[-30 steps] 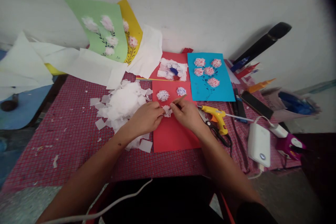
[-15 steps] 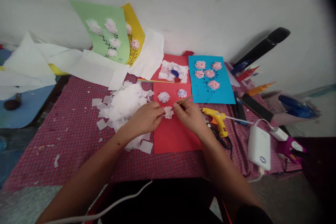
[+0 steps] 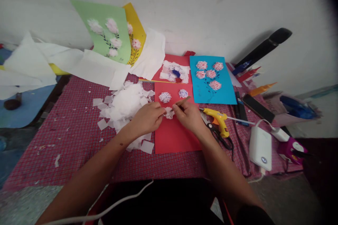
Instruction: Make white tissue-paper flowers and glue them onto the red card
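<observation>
My left hand [image 3: 150,116] is closed, its fingertips pinching at the left edge of a small ruffled white tissue-paper flower [image 3: 169,113]. From the other side, my right hand [image 3: 188,115] grips a thin wooden stick [image 3: 185,100] and has its fingertips at the flower's right edge. Both hands are over a red card [image 3: 176,137]. Two finished-looking paper puffs, a white one [image 3: 165,97] and a blue-tinted one [image 3: 183,93], sit on the card just beyond my fingers. The stick's lower end is hidden by my right hand.
A heap of white paper squares [image 3: 124,103] lies left of the card. To the right are a yellow glue gun [image 3: 216,114], black-handled scissors [image 3: 220,136] and a white power bank [image 3: 261,147]. Behind are a blue flower card [image 3: 213,95] and a paint-stained tissue pad [image 3: 167,74].
My right hand has shifted slightly left, closer to my left hand, and the stick has moved with it. More of the scissors shows now. My left hand has barely moved.
</observation>
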Demonstrator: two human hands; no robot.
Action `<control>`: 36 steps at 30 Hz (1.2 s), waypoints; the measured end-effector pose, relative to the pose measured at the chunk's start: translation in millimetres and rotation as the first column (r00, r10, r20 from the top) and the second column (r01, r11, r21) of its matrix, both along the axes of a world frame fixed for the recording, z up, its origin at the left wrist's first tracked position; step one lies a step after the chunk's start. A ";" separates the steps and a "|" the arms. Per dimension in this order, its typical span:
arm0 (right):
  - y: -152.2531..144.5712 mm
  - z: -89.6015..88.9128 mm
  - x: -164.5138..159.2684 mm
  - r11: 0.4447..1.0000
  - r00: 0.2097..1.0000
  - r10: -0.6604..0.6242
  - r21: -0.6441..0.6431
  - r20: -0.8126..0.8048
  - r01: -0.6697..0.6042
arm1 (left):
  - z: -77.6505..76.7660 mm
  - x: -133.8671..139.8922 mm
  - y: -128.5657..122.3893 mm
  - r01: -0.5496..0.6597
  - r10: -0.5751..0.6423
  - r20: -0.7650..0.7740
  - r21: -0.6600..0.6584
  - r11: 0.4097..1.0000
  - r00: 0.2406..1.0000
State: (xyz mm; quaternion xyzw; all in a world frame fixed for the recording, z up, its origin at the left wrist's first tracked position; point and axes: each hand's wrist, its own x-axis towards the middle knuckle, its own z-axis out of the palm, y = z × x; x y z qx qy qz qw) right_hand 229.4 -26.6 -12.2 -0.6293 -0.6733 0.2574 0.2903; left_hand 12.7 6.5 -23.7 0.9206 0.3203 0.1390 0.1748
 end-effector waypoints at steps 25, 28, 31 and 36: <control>-0.2 -3.4 3.3 0.999 0.984 -0.053 -0.001 -0.169 0.053 | 1.1 7.8 -1.3 -0.033 0.041 -0.060 0.122 0.992 0.997; -0.1 -3.5 2.6 0.999 0.983 -0.052 0.007 -0.177 0.054 | 2.9 6.7 -0.4 -0.043 0.052 -0.075 0.112 0.993 0.996; 0.7 -3.4 2.0 0.999 0.978 -0.049 -0.005 -0.202 0.049 | 4.7 6.4 0.0 -0.044 0.054 -0.091 0.102 0.994 0.994; 1.5 -6.4 1.4 0.992 0.937 -0.128 -0.045 -0.325 0.120 | 4.7 6.2 0.1 -0.044 0.051 -0.074 0.090 0.995 0.996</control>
